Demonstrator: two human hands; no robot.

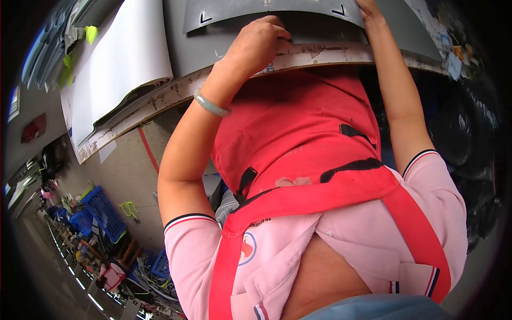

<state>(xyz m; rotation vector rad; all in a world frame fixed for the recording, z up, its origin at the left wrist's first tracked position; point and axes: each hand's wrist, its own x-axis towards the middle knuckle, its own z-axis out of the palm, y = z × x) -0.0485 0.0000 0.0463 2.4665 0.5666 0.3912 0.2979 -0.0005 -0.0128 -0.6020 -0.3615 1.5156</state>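
A thin grey panel with black corner marks sits at the top of the view, its near edge bowed and raised above a dark grey sheet on the table. My right hand grips the panel's right end, its fingertips partly cut off by the top edge. Below the middle of the panel, close to the table's front edge, my left hand has its fingers curled together. Whatever those fingers hold, if anything, is hidden. A pale green bangle circles my left wrist.
White sheet material lies folded over on the table's left. The worn table edge runs just in front of my red apron. Black plastic bags stand at right; blue crates are on the floor at left.
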